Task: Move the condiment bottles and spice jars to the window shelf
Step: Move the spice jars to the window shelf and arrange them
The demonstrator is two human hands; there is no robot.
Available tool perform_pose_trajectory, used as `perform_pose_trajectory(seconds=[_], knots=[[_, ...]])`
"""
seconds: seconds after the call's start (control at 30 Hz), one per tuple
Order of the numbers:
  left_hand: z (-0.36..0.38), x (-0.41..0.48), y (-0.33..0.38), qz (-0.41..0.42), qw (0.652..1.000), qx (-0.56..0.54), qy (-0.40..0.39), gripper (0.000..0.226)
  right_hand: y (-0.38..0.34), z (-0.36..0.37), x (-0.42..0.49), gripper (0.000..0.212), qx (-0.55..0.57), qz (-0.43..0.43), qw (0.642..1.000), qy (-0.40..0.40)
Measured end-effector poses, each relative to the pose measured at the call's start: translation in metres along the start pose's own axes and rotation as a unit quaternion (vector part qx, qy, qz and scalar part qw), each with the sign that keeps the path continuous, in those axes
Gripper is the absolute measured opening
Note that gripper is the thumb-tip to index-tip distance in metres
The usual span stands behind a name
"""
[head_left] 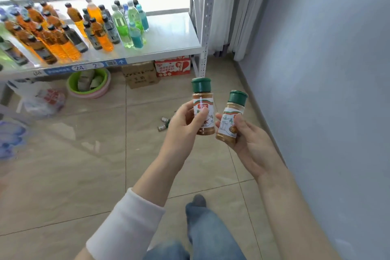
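The left hand curls round a small clear plastic spice jar with a green cap and a red-and-white label, thumb across the label; the right hand grips a second green-capped jar of tan powder by its lower body, tilted slightly right; both jars are in the air above the beige tiled floor, well short of the white window shelf, whose right end lies bare beside the crowded coloured drink bottles; the jars look light, rigid and smooth, so a grip round the labelled waist should hold; the glossy shelf may let them slide, so each wants setting down upright on its base
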State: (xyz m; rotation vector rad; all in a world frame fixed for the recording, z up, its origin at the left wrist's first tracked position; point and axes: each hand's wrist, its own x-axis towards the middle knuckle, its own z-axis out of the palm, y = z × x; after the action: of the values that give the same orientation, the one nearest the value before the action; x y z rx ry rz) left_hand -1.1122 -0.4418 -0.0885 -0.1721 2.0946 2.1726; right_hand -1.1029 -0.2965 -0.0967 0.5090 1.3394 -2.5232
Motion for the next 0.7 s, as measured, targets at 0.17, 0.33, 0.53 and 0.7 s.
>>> perform_pose_trajectory(seconds=[0.17,0.33,0.53,0.7], knots=[[-0.018,0.093,0.032,0.021,0.998,-0.028,0.043,0.035,-0.049,0.04,0.09,0.033,-0.019,0.003,0.999,-0.027],[-0.046,0.182,0.063,0.047,0.995,-0.042,0.072,0.044,-0.085,0.085,0.18,0.046,-0.051,-0.007,0.997,-0.051],[-0.081,0.292,0.114,0.106,0.991,-0.036,0.068,0.024,-0.138,0.149,0.286,0.049,-0.066,-0.056,0.992,-0.089],[-0.104,0.375,0.157,0.15,0.987,-0.008,0.056,0.018,-0.179,0.194,0.359,0.04,-0.106,-0.078,0.987,-0.09]])
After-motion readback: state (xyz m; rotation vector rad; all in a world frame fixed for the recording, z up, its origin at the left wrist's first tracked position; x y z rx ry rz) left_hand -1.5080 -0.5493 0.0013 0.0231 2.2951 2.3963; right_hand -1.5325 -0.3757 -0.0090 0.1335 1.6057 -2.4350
